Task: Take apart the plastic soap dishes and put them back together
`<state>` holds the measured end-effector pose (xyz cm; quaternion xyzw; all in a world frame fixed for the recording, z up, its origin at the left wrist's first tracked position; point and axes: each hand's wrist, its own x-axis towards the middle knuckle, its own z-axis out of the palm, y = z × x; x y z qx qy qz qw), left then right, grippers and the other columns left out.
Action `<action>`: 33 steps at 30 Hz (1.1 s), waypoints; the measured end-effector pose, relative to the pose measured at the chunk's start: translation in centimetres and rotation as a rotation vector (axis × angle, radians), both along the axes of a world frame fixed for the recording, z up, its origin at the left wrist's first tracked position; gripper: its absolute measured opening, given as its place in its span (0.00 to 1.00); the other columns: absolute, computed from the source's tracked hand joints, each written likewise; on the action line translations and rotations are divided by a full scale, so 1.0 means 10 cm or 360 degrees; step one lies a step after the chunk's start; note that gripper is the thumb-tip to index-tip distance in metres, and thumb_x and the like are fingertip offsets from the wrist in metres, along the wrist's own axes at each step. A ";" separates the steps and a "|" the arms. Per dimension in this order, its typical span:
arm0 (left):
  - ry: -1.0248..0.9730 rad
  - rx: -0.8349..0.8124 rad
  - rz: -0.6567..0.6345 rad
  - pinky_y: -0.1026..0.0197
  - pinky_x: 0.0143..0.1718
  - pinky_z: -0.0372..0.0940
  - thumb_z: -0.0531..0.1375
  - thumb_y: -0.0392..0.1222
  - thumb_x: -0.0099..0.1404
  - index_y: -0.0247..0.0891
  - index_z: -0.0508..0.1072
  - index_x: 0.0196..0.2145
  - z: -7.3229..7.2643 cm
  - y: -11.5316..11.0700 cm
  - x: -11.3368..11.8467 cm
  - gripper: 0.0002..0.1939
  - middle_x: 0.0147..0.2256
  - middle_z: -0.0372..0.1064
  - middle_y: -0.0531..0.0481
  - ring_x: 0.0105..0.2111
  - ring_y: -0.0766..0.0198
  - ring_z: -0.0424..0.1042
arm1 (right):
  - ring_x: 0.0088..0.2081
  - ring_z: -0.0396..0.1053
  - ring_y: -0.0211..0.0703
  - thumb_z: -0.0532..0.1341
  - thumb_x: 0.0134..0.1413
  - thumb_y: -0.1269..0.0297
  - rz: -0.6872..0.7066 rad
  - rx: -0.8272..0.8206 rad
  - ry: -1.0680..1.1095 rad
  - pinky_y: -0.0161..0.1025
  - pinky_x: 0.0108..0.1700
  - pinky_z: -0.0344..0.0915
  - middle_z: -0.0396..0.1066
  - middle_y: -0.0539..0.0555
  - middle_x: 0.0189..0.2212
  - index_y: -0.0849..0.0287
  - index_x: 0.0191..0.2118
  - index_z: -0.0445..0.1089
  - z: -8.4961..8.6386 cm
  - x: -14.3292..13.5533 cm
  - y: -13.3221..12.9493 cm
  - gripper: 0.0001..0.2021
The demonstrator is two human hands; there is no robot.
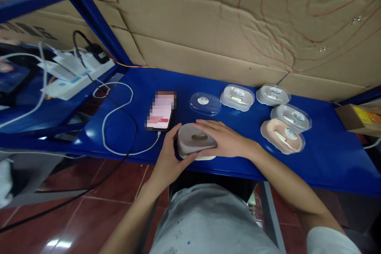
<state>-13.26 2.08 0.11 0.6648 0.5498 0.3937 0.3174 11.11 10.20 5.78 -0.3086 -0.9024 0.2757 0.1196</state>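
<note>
A grey oval box with a slot in its top [188, 138] is between my hands near the front edge of the blue table. My left hand [171, 162] grips its left and front side, thumb along the front. My right hand [226, 139] wraps round its right side, fingers over the far edge. A pale rim [208, 158] shows under the box. Behind it lies a clear oval lid with a round label [205, 104]. What is inside the box is hidden.
Clear-covered boxes stand at the right: grey [237, 98], grey [273, 95], grey [291, 118] and peach [282, 136]. A phone [161, 111] with a white cable [104, 127] lies left. A power strip [77, 81] is farther left; cardboard [193, 43] stands behind.
</note>
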 end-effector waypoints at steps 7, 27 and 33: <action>0.0354 0.0235 -0.0091 0.32 0.68 0.59 0.70 0.56 0.66 0.49 0.41 0.76 -0.04 -0.13 0.04 0.54 0.75 0.45 0.31 0.74 0.36 0.53 | 0.74 0.56 0.58 0.61 0.70 0.44 -0.0252 0.0128 0.0146 0.63 0.72 0.58 0.59 0.58 0.73 0.46 0.73 0.59 -0.16 0.06 0.15 0.32; 0.0566 0.0552 -0.0154 0.30 0.69 0.60 0.62 0.36 0.73 0.49 0.65 0.64 -0.02 -0.26 0.16 0.25 0.70 0.57 0.38 0.72 0.41 0.58 | 0.77 0.39 0.79 0.70 0.57 0.48 -0.1044 0.0581 -0.0449 0.81 0.70 0.40 0.40 0.67 0.79 0.53 0.77 0.48 -0.17 0.80 0.94 0.48; 0.0148 0.0432 -0.0329 0.38 0.67 0.67 0.61 0.35 0.73 0.50 0.70 0.60 0.11 -0.41 0.41 0.21 0.66 0.64 0.42 0.68 0.47 0.66 | 0.66 0.62 0.80 0.76 0.46 0.46 -0.1152 0.0306 -0.0566 0.74 0.64 0.60 0.61 0.73 0.67 0.58 0.75 0.53 -0.13 0.98 0.99 0.55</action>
